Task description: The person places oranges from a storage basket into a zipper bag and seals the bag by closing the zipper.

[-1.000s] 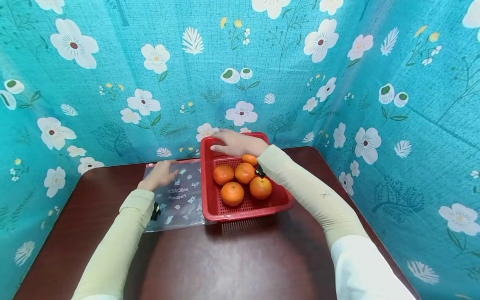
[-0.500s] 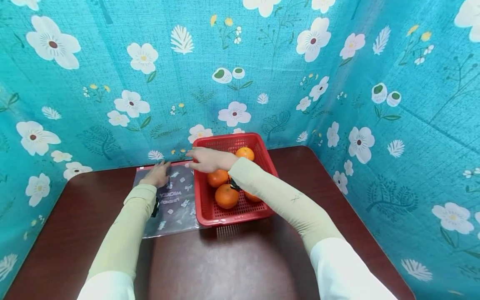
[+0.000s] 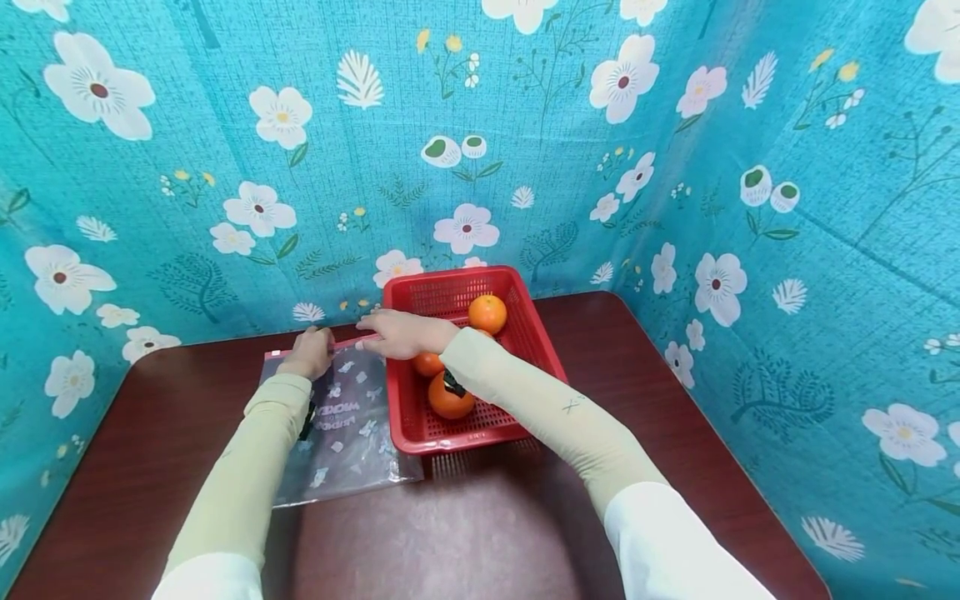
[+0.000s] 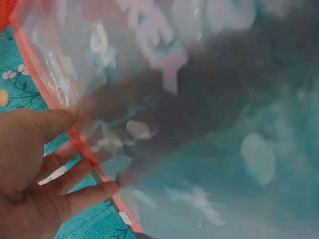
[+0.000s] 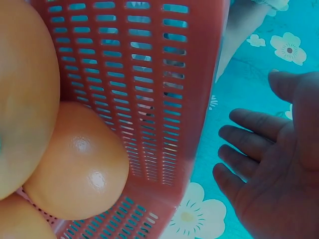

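A clear zip-top bag [image 3: 352,454] with a red zip strip and pale printed figures lies at the table's back left, its near edge looking slightly raised. My left hand [image 3: 309,354] pinches the bag's red-edged mouth; in the left wrist view the thumb [image 4: 60,122] lies on the near face, with other fingers behind the strip. My right hand [image 3: 401,333] reaches over the left rim of a red plastic basket [image 3: 480,439], close to the strip's right end. The right wrist view shows that hand's fingers [image 5: 249,142] loosely extended, with nothing held.
Several oranges [image 3: 450,398] sit in the basket, partly hidden by the right sleeve. The basket stands against the bag's right side on a dark red-brown table [image 3: 420,542]. A blue flowered curtain [image 3: 465,100] hangs behind and at the right.
My right hand has moved left and down from above the basket toward the bag's strip. The left hand has gone from lying over the bag to pinching its edge; the bag has shifted toward me.
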A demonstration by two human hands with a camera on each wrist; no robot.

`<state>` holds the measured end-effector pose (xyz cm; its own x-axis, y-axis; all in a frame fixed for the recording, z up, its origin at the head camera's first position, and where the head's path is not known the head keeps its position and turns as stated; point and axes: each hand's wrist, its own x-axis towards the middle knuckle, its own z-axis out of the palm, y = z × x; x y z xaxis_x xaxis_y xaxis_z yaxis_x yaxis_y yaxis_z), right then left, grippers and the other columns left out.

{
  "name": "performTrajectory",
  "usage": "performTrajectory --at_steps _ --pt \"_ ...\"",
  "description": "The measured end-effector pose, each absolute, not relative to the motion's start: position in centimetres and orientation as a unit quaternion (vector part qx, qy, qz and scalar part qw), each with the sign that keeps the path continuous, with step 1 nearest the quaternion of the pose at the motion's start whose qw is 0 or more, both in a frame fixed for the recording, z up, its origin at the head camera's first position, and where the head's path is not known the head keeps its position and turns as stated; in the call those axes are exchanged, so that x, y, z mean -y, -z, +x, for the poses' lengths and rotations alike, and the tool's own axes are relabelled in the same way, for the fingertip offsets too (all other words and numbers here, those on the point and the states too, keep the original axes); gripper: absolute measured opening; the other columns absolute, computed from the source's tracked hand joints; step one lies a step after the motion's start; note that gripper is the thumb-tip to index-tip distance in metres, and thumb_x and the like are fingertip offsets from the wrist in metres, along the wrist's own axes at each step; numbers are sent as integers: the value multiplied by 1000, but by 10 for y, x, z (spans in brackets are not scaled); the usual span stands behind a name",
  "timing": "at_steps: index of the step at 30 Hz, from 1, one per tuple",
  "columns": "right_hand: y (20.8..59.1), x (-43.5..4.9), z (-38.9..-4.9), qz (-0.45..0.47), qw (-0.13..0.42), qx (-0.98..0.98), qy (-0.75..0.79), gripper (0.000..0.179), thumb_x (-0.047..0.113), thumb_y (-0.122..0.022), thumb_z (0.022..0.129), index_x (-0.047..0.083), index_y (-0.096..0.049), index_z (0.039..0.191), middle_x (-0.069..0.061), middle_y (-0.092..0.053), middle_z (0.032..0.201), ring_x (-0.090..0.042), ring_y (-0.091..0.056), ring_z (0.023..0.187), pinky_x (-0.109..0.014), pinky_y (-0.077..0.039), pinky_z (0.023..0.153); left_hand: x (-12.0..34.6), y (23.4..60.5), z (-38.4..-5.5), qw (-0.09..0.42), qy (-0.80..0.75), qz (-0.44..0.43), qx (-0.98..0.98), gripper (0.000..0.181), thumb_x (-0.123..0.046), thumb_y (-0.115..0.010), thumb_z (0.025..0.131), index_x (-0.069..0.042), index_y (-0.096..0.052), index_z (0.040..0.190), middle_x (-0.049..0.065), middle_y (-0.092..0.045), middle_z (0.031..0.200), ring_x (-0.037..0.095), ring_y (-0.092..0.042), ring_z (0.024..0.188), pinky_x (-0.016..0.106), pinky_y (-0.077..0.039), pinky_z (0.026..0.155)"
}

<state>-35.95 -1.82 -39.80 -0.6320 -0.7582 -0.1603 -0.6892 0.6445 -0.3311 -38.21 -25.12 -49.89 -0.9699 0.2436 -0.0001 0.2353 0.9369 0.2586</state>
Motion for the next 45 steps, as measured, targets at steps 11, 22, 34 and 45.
performTrajectory --at_steps 11,22,34,45 --pt "404 24 -366 -403 147 -894 129 50 34 -49 107 8 -51 149 -9 -52 152 -21 -44 143 -32 -35 119 258 484 -375 39 -157 167 -972 4 3 -74 85 0 -73 82 13 -71 82 26 -66 74 46 -57 69" --pt "404 32 -371 -412 131 -887 164 42 22 -49 107 3 -55 145 -9 -59 145 -20 -52 136 -30 -40 115 272 443 -349 -60 -184 259 -946 19 18 -63 81 3 -74 82 15 -72 83 30 -68 80 50 -58 72" --pt "402 41 -359 -401 156 -879 205 49 20 -56 105 1 -48 149 -11 -57 146 -19 -54 134 -27 -45 110 280 414 -307 -167 -206 320 -910 18 15 -73 75 -2 -73 81 10 -67 85 25 -62 73 43 -53 65" --pt "401 60 -341 -400 215 -831 321 29 4 -56 101 0 -63 128 -8 -73 91 -10 -64 69 -19 -50 64 268 410 -293 -269 -231 396 -847 26 13 -82 67 -1 -74 87 13 -66 97 28 -63 92 42 -54 74"
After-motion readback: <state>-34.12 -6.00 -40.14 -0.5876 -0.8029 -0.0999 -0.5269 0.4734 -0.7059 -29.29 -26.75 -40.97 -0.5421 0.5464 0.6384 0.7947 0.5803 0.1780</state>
